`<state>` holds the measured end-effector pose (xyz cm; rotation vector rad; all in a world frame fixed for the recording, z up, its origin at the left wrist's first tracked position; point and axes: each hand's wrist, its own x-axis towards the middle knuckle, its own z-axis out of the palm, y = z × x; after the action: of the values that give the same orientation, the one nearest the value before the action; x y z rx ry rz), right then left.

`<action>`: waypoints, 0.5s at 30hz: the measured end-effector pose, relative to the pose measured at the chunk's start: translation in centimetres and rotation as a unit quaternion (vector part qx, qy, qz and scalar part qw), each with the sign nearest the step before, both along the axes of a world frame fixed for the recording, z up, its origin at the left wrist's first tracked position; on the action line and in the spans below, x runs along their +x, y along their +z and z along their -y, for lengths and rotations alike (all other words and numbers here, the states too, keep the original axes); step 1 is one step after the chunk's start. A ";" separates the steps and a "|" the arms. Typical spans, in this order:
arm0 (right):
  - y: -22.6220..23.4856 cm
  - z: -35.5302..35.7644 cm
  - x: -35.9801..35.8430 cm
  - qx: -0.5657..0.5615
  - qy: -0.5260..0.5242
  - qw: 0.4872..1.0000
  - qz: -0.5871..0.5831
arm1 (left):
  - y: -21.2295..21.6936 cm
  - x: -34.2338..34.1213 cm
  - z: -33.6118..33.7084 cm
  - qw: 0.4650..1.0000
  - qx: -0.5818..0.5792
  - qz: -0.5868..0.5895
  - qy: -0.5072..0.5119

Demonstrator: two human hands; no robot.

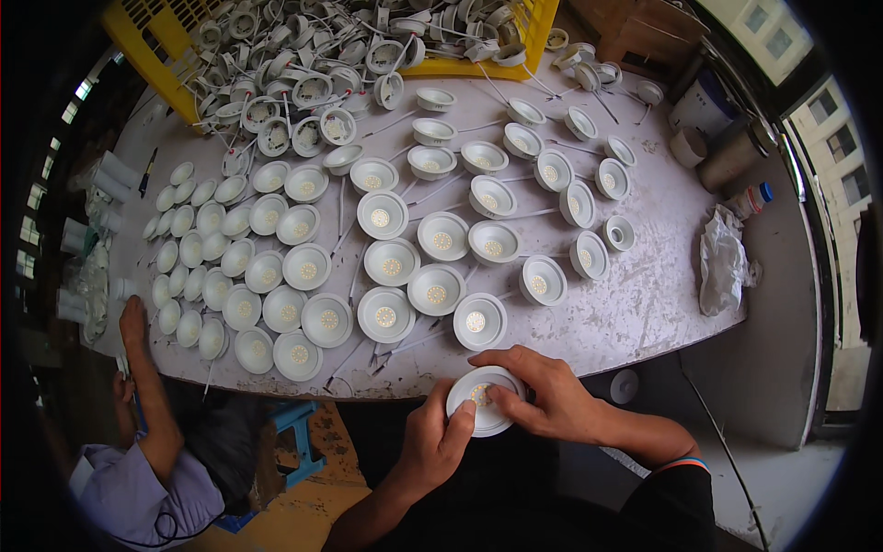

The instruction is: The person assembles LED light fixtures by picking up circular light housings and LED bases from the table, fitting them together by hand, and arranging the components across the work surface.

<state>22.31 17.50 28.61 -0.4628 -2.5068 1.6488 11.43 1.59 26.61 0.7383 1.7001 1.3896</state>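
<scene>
Over the table's front edge I hold a white round LED downlight [487,420], its dished face turned up and a small ring of yellow LEDs at its centre. My left hand [436,432] grips the left rim, thumb at the inner edge. Around the right side is my right hand [552,396], fingers over the far rim and thumb pressed inside the dish by the LED plate. The lamp's underside is hidden. Just beyond my hands, another downlight [480,324] lies face up on the table [644,304].
Several rows of downlights [306,267] with thin wires cover the table's left and middle. A yellow crate [541,37] spills lamp housings at the back. A plastic bag [722,262] and blue-capped bottle [750,201] lie right. At left, a co-worker's arm [152,396] reaches the table.
</scene>
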 end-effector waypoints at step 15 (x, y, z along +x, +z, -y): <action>-1.0 0.1 0.0 -0.047 -0.006 0.999 -0.027 | -0.3 -0.7 0.1 0.998 0.004 -0.066 0.000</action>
<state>22.32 17.37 27.58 -0.4340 -2.3920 1.7571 10.74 1.54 26.32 0.8507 1.7963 1.3754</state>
